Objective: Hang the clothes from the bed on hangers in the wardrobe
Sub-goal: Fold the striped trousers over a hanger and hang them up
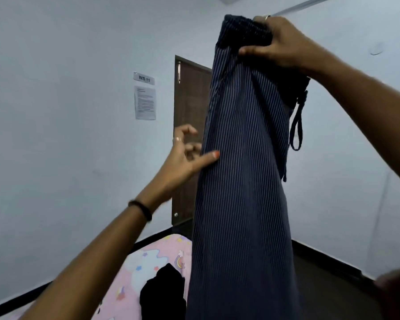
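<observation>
Gripping one striped trouser, right hand.

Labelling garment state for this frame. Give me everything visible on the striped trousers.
The striped trousers are dark navy with fine pale pinstripes, in a thin woven-looking fabric. They hang lengthwise from a gathered elastic waistband at the top, a dark drawstring loop dangling at the right. The right hand grips the waistband, held high; the left hand touches the left edge with thumb extended and fingers spread. The lower end runs out of frame in front of the bed.
</observation>
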A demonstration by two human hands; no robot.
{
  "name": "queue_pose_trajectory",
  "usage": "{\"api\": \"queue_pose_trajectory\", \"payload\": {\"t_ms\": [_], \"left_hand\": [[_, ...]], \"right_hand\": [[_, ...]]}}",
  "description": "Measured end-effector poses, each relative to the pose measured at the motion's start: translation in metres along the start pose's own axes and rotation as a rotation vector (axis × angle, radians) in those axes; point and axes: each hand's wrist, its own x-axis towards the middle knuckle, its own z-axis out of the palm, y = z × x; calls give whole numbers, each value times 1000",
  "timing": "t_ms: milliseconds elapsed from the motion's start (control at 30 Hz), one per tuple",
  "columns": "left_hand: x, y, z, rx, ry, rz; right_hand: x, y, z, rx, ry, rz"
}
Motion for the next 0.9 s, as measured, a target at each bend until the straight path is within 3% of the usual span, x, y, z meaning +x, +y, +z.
{"api": "queue_pose_trajectory", "payload": {"t_ms": [100,267,500,733,900], "left_hand": [[-32,-37,17,67,-19,66],[-68,-85,56,352,189,205],[-78,-117,79,471,138,-81],[-81,-105,43,249,87,-119],[-77,-83,21,85,194,-123]], "right_hand": [[-1,7,-6,-4,36,12],[-9,12,-10,-22,60,76],[-20,15,-12,-143,154,167],[-41,37,-22,-250,235,265],[-48,45,-20,-186,354,359]]}}
